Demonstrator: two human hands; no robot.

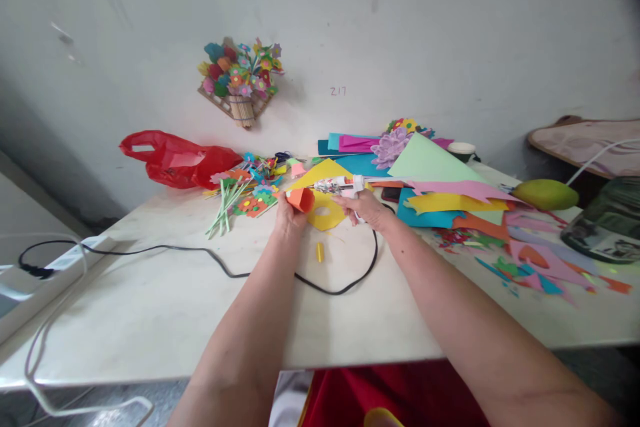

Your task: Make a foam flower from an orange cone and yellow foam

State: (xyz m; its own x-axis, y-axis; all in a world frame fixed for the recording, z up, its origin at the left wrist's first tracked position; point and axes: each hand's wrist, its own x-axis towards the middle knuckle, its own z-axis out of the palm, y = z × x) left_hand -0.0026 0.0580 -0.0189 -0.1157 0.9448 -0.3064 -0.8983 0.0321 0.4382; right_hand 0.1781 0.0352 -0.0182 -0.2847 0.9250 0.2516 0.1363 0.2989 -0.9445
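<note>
My left hand [290, 215] is closed around an orange cup-shaped foam or paper piece [301, 200], its open end turned toward the right. In my right hand [367, 208] is a glue gun [343, 185], its nozzle pointing left at the upper edge of the orange piece. Whether the nozzle touches it, I cannot tell. Behind and under both hands lies a yellow sheet [325, 220] with a round hole cut in it. A small yellow roll [320, 252] stands on the table [350, 327] nearer to me. The gun's black cord [333, 292] loops across the tabletop to the left.
A red plastic bag [183, 163], pale green strips [227, 207] and foam flowers [257, 202] lie at left. Coloured sheets [440, 163] and scraps [530, 273] cover the right, beside a glass jar [607, 220]. A power strip [50, 280] sits at the left edge. A flower decoration [243, 77] hangs on the wall.
</note>
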